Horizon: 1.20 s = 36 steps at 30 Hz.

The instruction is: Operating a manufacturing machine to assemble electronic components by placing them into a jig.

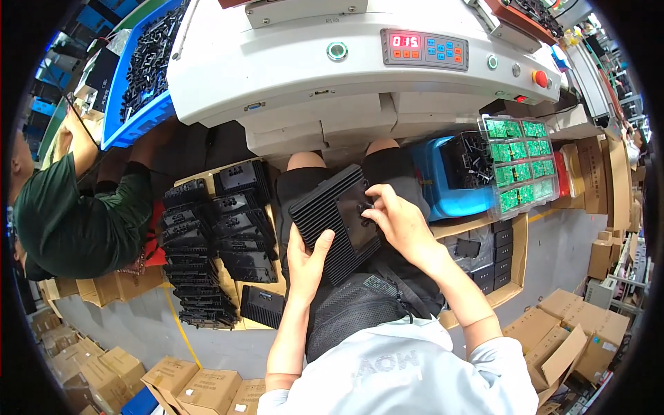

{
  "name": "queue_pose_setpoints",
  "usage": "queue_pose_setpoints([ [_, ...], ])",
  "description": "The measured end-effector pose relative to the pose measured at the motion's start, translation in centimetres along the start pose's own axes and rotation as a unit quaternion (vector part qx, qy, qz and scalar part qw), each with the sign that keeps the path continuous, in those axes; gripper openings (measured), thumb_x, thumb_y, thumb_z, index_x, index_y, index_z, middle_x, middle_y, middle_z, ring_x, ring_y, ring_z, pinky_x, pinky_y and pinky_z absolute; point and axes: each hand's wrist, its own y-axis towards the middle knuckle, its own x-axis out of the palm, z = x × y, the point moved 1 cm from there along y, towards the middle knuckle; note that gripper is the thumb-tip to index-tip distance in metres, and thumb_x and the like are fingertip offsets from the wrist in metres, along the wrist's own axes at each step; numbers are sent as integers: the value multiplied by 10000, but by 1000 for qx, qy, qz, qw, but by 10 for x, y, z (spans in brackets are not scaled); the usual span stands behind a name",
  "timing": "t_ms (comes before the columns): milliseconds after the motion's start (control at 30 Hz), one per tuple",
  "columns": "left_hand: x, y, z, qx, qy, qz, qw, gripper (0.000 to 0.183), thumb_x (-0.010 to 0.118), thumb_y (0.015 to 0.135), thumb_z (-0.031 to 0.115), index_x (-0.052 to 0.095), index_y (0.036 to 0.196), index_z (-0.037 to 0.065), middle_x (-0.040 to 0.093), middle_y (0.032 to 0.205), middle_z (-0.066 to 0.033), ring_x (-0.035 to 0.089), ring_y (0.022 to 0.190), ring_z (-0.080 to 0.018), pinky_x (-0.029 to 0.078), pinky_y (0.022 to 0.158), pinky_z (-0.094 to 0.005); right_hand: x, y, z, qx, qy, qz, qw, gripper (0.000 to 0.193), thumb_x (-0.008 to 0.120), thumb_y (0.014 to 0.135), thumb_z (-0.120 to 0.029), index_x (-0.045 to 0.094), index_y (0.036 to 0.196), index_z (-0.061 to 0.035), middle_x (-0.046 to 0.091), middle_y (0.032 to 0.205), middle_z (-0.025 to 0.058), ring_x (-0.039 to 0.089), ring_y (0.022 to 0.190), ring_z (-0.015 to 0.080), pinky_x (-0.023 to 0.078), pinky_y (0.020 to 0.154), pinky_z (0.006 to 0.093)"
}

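A black ribbed plastic housing (pixel 324 211) lies tilted over my lap, with a smooth recessed panel along its right part. My left hand (pixel 306 266) grips its lower left edge, thumb on the ribs. Over the smooth panel, my right hand (pixel 402 225) pinches a small black part (pixel 364 207) between thumb and fingertips. That part is at the panel's surface; its exact shape is mostly covered by the fingers. To the left, stacks of similar black housings (pixel 243 207) stand in a carton, and one more housing (pixel 263 306) lies at its near end.
Ahead stands a white machine (pixel 290 66) with buttons and a lit display. A blue bin (pixel 142 121) holds small black parts. At right are a blue tub (pixel 449 197), a clear tray of green circuit boards (pixel 519 166) and an open carton (pixel 515 277). A co-worker (pixel 83 221) sits left.
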Motion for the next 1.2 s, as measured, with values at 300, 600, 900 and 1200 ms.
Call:
queue_pose_setpoints([
  [300,-28,7,-17,-47,-177,31,983,495,628,888,73,422,1333,-4,541,1258,-88,495,1175,-175,357,1030,-310,29,4,13,109,299,-57,946,312,678,857,-93,550,1126,-1,523,938,-16,493,838,63,431,766,204],
  [600,-142,-64,-65,-78,-301,178,934,445,587,933,215,429,1315,50,531,1259,-123,541,1139,-264,452,994,-445,65,22,-44,-8,303,-198,932,370,636,869,-94,554,1223,-26,559,1098,83,541,828,115,474,722,243],
  [900,-251,-254,-195,-217,-281,372,858,529,600,923,199,379,1382,53,486,1330,-114,486,1209,-264,429,1017,-421,79,16,5,11,177,-138,974,268,597,886,-92,601,1144,-19,609,1055,92,602,871,153,476,722,263],
  [1200,-262,-237,-222,-233,-214,407,857,328,623,915,185,497,1196,72,610,1068,-53,613,875,-172,541,731,-310,83,4,33,30,131,-122,983,256,581,899,-102,602,1143,-28,623,1030,85,612,899,168,482,744,272],
])
